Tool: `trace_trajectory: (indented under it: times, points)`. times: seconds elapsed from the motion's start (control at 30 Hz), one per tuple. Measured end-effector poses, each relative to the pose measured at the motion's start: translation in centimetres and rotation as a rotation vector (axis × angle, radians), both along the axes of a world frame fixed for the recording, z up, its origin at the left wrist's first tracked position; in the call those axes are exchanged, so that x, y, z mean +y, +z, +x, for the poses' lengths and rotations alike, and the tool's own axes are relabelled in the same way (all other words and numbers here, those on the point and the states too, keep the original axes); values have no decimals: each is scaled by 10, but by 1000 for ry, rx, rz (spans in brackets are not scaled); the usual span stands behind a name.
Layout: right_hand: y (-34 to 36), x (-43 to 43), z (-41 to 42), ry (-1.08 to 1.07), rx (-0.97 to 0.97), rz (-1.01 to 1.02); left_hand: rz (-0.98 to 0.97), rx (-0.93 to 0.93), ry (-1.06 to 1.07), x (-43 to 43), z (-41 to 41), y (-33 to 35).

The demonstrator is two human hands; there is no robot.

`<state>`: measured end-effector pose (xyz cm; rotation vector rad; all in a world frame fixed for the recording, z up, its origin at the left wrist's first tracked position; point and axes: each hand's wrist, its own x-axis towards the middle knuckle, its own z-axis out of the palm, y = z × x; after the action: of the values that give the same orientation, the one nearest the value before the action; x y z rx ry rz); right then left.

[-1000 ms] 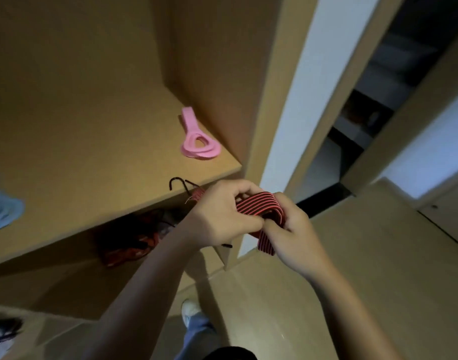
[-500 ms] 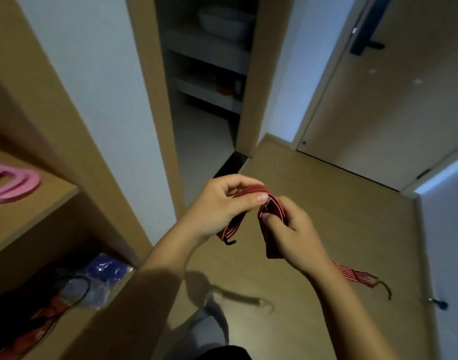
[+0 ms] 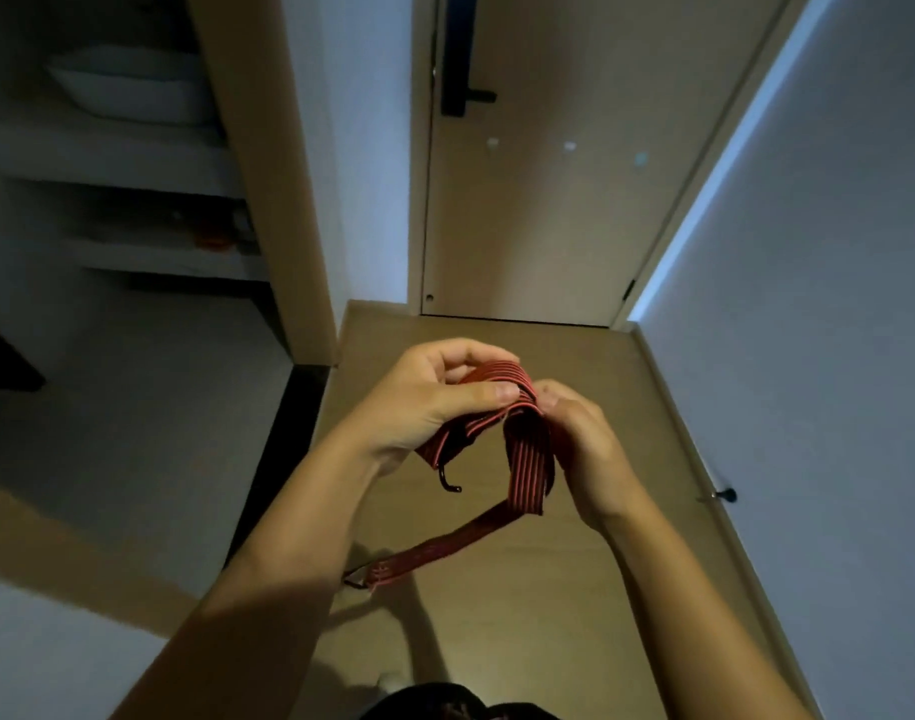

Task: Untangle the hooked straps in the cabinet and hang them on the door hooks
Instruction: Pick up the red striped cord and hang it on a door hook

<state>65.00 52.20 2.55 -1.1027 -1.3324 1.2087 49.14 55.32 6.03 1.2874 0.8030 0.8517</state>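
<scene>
Our left hand (image 3: 424,402) pinches the folded red strap (image 3: 528,459) at its bend, and our right hand (image 3: 585,444) grips beside it. A short end hangs down with a black hook (image 3: 447,483). The long end slants down-left above the wooden floor (image 3: 549,615), before a closed door (image 3: 549,226).

Wood floor (image 3: 538,605) stretches fwd to the closed door (image 3: 549,210), w/ a dark threshold strip (image 3: 289,433) along its left edge and grey tile floor (image 3: 133,407) beyond. Up left, white shelves: top shelf (image 3: 107,148) carries a white basin (image 3: 128,90). Lower shelf (image 3: 149,257) has small bits incl. sth orange (image 3: 214,241), too dim to ID.
</scene>
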Motion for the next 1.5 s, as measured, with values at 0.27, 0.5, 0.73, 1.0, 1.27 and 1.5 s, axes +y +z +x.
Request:
trace_trajectory:
  times: [0.27,0.5,0.73,1.0,1.27,1.5]
  points:
    - [-5,71,10,-47,-95,-50,-26,52,-211,89,17,2]
    - [-5,155,53,-207,-304,-25,110,443,-221,174,55,-3]
    - [-4,252,111,-168,-332,-46,261,703,-129,269,120,-21]
    - [-4,350,190,-251,-238,-91,260,606,1,351,177,-21]
    - [-11,443,223,-275,-245,-165,230,376,293,434,221,-7]
    - [1,538,213,-152,-259,-68,307,319,206,539,241,5]
